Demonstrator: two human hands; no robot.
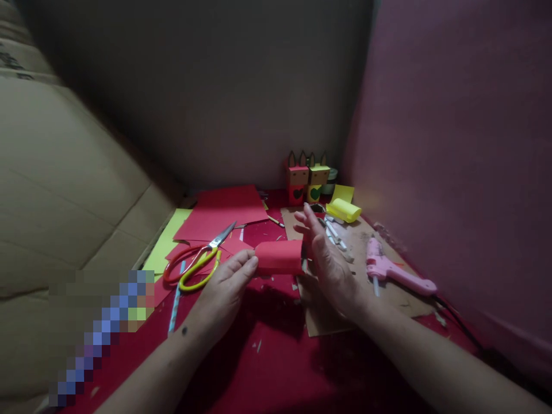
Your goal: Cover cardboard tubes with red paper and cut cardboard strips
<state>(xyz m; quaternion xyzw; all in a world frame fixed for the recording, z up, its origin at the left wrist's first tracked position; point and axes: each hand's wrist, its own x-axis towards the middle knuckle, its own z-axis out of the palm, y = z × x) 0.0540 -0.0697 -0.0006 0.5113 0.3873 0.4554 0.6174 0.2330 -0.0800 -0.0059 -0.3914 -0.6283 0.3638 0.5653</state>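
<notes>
A piece of red paper (279,256), bent into a rounded, folded shape, is held above the red table cover. My left hand (235,279) pinches its left end between thumb and fingers. At the paper's right end, my right hand (323,261) is upright with its fingers stretched out and its palm turned toward the paper. Whether that palm touches the paper's edge I cannot tell. Scissors (211,251) with one red and one yellow handle lie just beyond my left hand, blades pointing away. A pink glue gun (390,271) lies to the right of my right hand.
Red sheets (224,210) and a yellow-green sheet (159,247) lie at left. A cardboard piece (328,322) sits under the right side. Two eared paper figures, one red (296,178) and one yellow (318,178), stand at the back near rolled yellow paper (345,210). A cardboard panel (64,190) rises at left.
</notes>
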